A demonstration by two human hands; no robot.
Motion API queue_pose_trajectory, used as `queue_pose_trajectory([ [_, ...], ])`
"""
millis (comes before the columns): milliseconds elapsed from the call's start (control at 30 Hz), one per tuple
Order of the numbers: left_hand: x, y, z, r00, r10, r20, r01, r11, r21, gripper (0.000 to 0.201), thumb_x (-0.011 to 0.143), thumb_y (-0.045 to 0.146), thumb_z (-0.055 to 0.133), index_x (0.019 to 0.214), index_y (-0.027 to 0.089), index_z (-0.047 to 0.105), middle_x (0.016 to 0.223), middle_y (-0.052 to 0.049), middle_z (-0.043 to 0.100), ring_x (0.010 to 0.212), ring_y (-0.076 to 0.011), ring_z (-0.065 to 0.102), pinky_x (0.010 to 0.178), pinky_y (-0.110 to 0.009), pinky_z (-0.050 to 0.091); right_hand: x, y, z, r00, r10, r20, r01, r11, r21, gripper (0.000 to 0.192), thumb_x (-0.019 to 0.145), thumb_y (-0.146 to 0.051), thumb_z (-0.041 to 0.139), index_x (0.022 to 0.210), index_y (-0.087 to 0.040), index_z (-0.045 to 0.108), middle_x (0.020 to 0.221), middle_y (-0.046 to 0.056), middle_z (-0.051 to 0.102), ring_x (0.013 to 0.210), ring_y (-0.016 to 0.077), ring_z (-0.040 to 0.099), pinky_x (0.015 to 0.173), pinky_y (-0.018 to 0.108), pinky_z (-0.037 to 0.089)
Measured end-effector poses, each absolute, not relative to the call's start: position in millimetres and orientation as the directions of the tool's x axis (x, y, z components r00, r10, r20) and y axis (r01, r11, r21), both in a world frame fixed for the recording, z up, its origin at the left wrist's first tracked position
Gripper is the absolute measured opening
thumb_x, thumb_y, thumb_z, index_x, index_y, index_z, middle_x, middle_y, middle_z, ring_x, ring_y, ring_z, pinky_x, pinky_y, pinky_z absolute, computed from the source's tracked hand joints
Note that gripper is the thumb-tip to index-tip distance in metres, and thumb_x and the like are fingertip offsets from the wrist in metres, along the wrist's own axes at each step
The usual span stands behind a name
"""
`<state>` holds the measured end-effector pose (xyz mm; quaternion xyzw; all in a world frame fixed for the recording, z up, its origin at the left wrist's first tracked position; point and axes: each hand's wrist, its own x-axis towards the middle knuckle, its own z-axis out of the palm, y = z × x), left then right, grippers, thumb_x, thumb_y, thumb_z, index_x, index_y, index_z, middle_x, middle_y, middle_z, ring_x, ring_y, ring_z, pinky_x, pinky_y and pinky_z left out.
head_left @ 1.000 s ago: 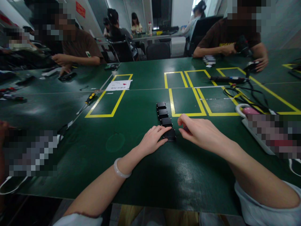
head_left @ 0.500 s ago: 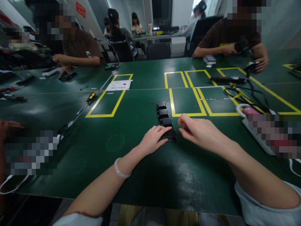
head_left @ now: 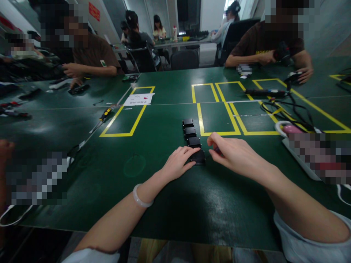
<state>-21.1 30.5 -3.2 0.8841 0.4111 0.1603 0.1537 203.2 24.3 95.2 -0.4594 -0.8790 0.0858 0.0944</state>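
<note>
Co-worker's hand (head_left: 6, 150) withdrew; keep left hand (head_left: 178, 162) pinching black block (head_left: 199, 157) nearest table's front edge (head_left: 178, 234); right hand (head_left: 233, 151) curled, contents unclear

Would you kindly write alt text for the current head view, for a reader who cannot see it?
A person's left hand holds the nearest black block of four in a row on a green table, with the right hand, fingers curled, close beside it. Yellow tape outlines and a screwdriver lie beyond, with two people in brown shirts across the table.
</note>
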Motion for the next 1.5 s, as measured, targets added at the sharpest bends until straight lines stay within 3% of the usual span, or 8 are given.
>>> queue_pose_trajectory([
  [167, -20.7, 30.3, -3.9, 0.607, 0.777, 0.164, 0.678, -0.615, 0.403, 0.048, 0.094, 0.033, 0.05, 0.14, 0.028, 0.036, 0.123, -0.006, 0.051, 0.107, -0.023, 0.049, 0.093, -0.039, 0.043, 202.6, 23.6, 96.6, -0.544, 0.836, 0.064, 0.809, 0.544, -0.224, 0.018, 0.094, -0.039, 0.04, 0.098, -0.022, 0.043, 0.078, 0.001, 0.063, 0.063, 0.0165, 0.057, 0.054, 0.026, 0.029],
  [467, -21.1, 30.2, -3.1, 0.611, 0.777, 0.154, 0.677, -0.613, 0.406, 0.048, 0.094, 0.033, 0.049, 0.14, 0.029, 0.035, 0.121, -0.006, 0.052, 0.107, -0.023, 0.049, 0.093, -0.039, 0.042, 204.3, 23.6, 95.0, -0.564, 0.822, 0.083, 0.788, 0.565, -0.244, 0.012, 0.09, -0.029, 0.043, 0.099, -0.021, 0.044, 0.079, 0.0, 0.063, 0.062, 0.015, 0.055, 0.054, 0.026, 0.029],
  [667, -20.9, 30.6, -3.8, 0.612, 0.775, 0.155, 0.677, -0.616, 0.403, 0.049, 0.094, 0.033, 0.05, 0.141, 0.028, 0.035, 0.122, -0.007, 0.051, 0.106, -0.0233, 0.049, 0.092, -0.039, 0.043, 203.7, 23.4, 96.6, -0.554, 0.83, 0.071, 0.8, 0.554, -0.229, 0.019, 0.094, -0.039, 0.04, 0.099, -0.022, 0.044, 0.077, 0.001, 0.063, 0.06, 0.0158, 0.055, 0.053, 0.026, 0.028],
  [933, -21.0, 30.6, -3.0, 0.612, 0.776, 0.152, 0.677, -0.614, 0.407, 0.048, 0.095, 0.034, 0.048, 0.141, 0.029, 0.035, 0.121, -0.007, 0.051, 0.106, -0.0232, 0.049, 0.092, -0.039, 0.043, 203.8, 23.9, 95.5, -0.562, 0.824, 0.069, 0.793, 0.561, -0.237, 0.013, 0.091, -0.03, 0.043, 0.101, -0.022, 0.042, 0.077, 0.0, 0.062, 0.061, 0.0154, 0.055, 0.053, 0.026, 0.029],
  [1167, -20.6, 30.6, -4.2, 0.612, 0.775, 0.161, 0.68, -0.619, 0.394, 0.048, 0.094, 0.033, 0.05, 0.14, 0.028, 0.035, 0.122, -0.007, 0.052, 0.107, -0.0233, 0.049, 0.092, -0.039, 0.043, 202.8, 23.6, 97.0, -0.548, 0.835, 0.052, 0.809, 0.544, -0.22, 0.02, 0.095, -0.04, 0.038, 0.098, -0.022, 0.042, 0.076, 0.001, 0.062, 0.061, 0.0166, 0.056, 0.054, 0.026, 0.028],
  [1500, -20.7, 30.6, -3.1, 0.611, 0.777, 0.151, 0.68, -0.612, 0.403, 0.048, 0.095, 0.035, 0.048, 0.14, 0.029, 0.035, 0.122, -0.007, 0.052, 0.106, -0.0234, 0.049, 0.092, -0.039, 0.043, 204.5, 24.0, 95.7, -0.565, 0.82, 0.09, 0.786, 0.569, -0.243, 0.013, 0.092, -0.031, 0.042, 0.1, -0.022, 0.043, 0.078, 0.0, 0.063, 0.061, 0.0151, 0.055, 0.053, 0.026, 0.028],
])
